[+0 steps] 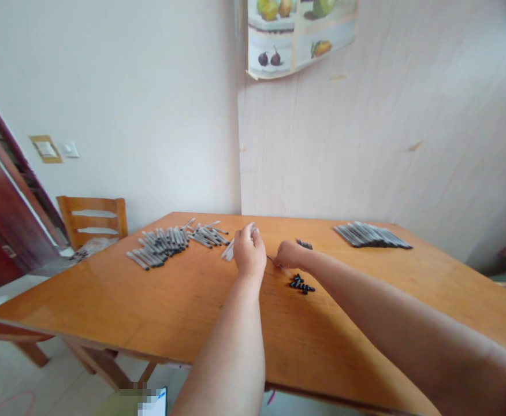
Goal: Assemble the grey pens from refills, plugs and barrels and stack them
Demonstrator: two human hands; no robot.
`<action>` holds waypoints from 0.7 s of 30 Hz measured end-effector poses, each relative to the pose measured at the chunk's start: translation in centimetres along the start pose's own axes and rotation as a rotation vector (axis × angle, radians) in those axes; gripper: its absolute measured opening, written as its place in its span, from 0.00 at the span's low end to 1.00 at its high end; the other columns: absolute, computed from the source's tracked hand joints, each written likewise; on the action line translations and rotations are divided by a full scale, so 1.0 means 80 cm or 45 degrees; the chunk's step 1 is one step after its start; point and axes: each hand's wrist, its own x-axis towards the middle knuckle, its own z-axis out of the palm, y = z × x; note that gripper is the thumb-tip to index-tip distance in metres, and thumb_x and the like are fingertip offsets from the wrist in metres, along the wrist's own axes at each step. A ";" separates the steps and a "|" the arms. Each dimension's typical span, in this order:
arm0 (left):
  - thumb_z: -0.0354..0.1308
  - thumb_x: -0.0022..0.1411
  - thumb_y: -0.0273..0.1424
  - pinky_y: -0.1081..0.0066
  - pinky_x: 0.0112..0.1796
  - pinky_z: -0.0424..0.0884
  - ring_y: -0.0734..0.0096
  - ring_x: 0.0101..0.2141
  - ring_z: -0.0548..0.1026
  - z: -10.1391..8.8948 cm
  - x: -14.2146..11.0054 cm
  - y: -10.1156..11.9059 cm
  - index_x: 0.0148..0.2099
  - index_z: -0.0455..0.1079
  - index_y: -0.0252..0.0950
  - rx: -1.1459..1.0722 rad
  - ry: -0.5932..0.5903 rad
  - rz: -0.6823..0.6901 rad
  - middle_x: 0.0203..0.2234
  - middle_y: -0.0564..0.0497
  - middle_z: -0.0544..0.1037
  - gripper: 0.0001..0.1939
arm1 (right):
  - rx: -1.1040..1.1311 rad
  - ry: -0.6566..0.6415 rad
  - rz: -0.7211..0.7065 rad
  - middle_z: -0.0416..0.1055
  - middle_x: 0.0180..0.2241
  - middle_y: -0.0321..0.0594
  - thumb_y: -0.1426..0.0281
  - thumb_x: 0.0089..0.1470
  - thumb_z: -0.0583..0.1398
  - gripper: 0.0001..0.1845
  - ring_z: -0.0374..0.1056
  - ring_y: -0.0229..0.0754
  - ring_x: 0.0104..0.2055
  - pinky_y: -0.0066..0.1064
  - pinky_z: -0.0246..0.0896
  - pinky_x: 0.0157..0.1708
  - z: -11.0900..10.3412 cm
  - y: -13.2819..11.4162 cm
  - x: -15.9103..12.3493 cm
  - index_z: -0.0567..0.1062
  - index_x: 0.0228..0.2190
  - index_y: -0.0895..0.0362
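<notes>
My left hand (pixel 250 252) is raised over the middle of the table with its fingers curled round what looks like a translucent pen barrel (pixel 252 226), mostly hidden by the fingers. Just left of it show a few whitish pen barrels (pixel 227 252). My right hand (pixel 289 255) is close by on the right, pinching a thin pen refill (pixel 270 257) whose dark tip points towards the left hand. Small black pen caps (pixel 301 284) lie loose below the right hand. Behind that hand is another group of black pieces (pixel 304 244), partly covered by it.
On the wooden table (pixel 149 312), grey pens with dark ends (pixel 162 245) are heaped at the left, beside a smaller pile (pixel 208 234). A neat row of pens (pixel 372 235) lies at the far right. A wooden chair (pixel 92 221) stands beyond the left edge; a wall closes the back.
</notes>
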 end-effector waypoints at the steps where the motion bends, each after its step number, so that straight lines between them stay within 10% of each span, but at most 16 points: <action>1: 0.51 0.60 0.29 0.63 0.47 0.67 0.60 0.42 0.73 0.001 0.000 0.000 0.49 0.72 0.34 -0.007 0.001 -0.006 0.38 0.41 0.75 0.16 | 0.035 0.021 0.004 0.73 0.23 0.48 0.67 0.43 0.62 0.10 0.68 0.44 0.27 0.29 0.56 0.23 -0.002 0.002 -0.001 0.75 0.21 0.62; 11: 0.53 0.57 0.27 0.59 0.50 0.65 0.58 0.45 0.73 0.011 -0.004 -0.001 0.44 0.73 0.37 -0.222 -0.122 -0.105 0.40 0.43 0.78 0.13 | 1.072 0.353 -0.046 0.74 0.21 0.40 0.74 0.46 0.59 0.09 0.64 0.33 0.19 0.22 0.53 0.16 -0.037 0.053 -0.025 0.73 0.33 0.60; 21: 0.56 0.56 0.31 0.66 0.38 0.69 0.65 0.34 0.75 0.026 -0.025 0.014 0.41 0.73 0.37 -0.531 -0.530 -0.292 0.31 0.47 0.78 0.10 | 1.778 0.353 -0.207 0.76 0.30 0.46 0.70 0.46 0.65 0.08 0.72 0.39 0.31 0.27 0.68 0.28 -0.059 0.090 -0.092 0.73 0.30 0.59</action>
